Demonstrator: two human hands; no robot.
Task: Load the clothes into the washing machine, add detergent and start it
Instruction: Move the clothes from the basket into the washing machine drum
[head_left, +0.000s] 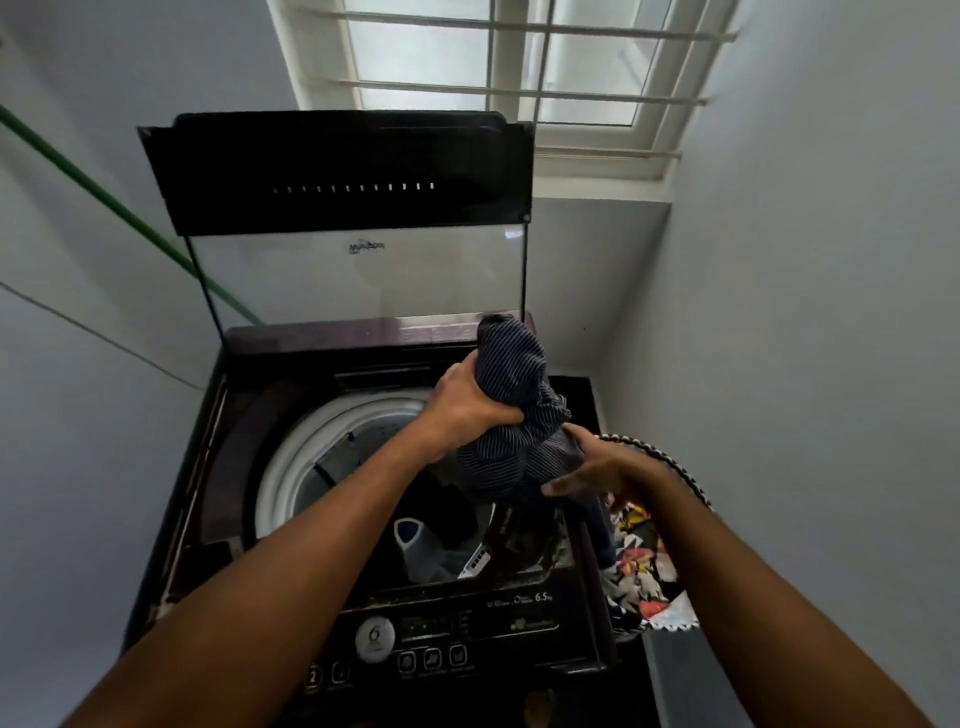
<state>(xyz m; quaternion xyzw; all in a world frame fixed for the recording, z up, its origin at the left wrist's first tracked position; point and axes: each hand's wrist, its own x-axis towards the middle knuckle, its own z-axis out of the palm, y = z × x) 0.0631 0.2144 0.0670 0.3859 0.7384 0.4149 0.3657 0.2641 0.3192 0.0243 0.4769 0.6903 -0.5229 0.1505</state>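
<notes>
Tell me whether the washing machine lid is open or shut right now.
Open. The lid stands raised behind the drum, whose white rim and clothes inside are exposed.

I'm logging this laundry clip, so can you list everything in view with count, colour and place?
washer: one, dark maroon, centre, top-loading.
lid: one, dark frame with glass, raised upright at the back.
drum: one, white rim, open, already holding dark and pale clothes.
striped garment: one, navy with thin white stripes, held above the drum.
basket: one, black-and-white braided rim, right of the washer, with colourful clothes inside.
window: one, white frame and bars, top.
pipe: one, green, along the left wall.
left hand: grips the striped garment.
right hand: on the garment's lower part; grip unclear.
</notes>
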